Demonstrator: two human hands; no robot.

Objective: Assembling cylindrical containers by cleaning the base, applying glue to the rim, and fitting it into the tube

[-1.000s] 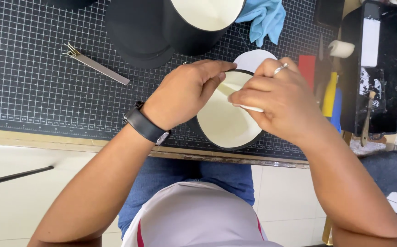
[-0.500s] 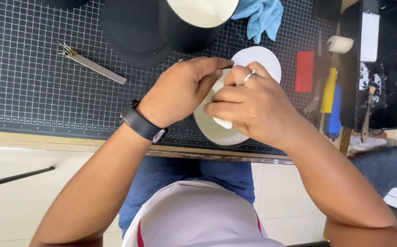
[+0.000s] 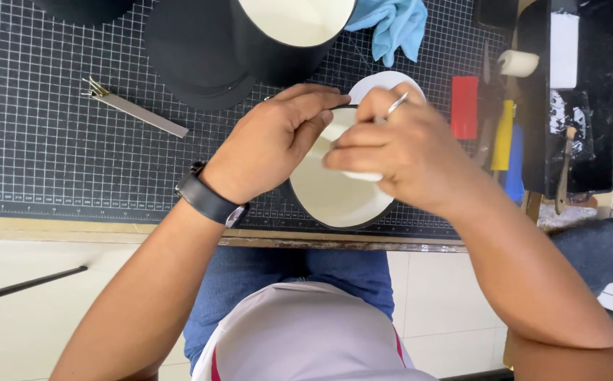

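While both of my hands work over the near edge of the gridded cutting mat (image 3: pixel 52 141), the round cream-lined box (image 3: pixel 334 194) with its dark rim sits between them, tipped so its pale inside faces up at me. My left hand (image 3: pixel 271 141) grips the box at its far-left rim, thumb and forefinger pinched on the edge. My right hand (image 3: pixel 398 152), ring showing on one finger, is curled over the box's right side and presses a small white piece (image 3: pixel 363 175) against the cream lining; its fingers are clenched on that piece, though motion blur hides how exactly.

Just beyond the box lies a white disc (image 3: pixel 384 81), partly hidden behind my right hand. Farther off stands a big black cylinder (image 3: pixel 285 49) with a cream interior, and a blue cloth (image 3: pixel 394 25) lies to its right. A metal tool (image 3: pixel 137 109) rests well to the left on the mat. To the right are a red block (image 3: pixel 464 106) and a black tray (image 3: pixel 567 106).

Compared with half a second ago, the box has rolled further open toward me, showing more of its lining, and my right hand has slid rightward along the rim.
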